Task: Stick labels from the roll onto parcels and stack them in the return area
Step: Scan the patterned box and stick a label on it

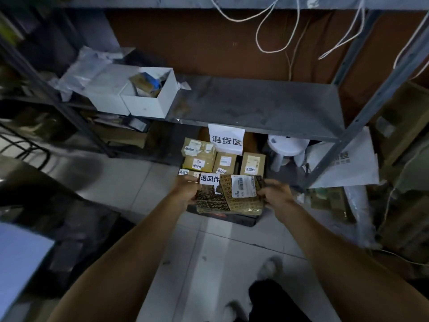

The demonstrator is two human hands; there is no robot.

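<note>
I hold a dark parcel [228, 201] wrapped in gold-lettered tape in front of me, low above the floor. My left hand [185, 190] grips its left edge and my right hand [275, 192] grips its right edge. On top of the parcel are a white return label [209, 178] with black characters and a barcode shipping label [243, 185]. Just beyond it, under the shelf, several brown labelled parcels [224, 162] stand stacked below a white paper sign [226, 140].
A grey metal shelf [267, 105] spans the view above the stack, with an open white box [151, 96] at its left. A white stool [286, 147] stands right of the stack. Bags and cartons [343, 156] crowd the right side. White cables [278, 26] hang above.
</note>
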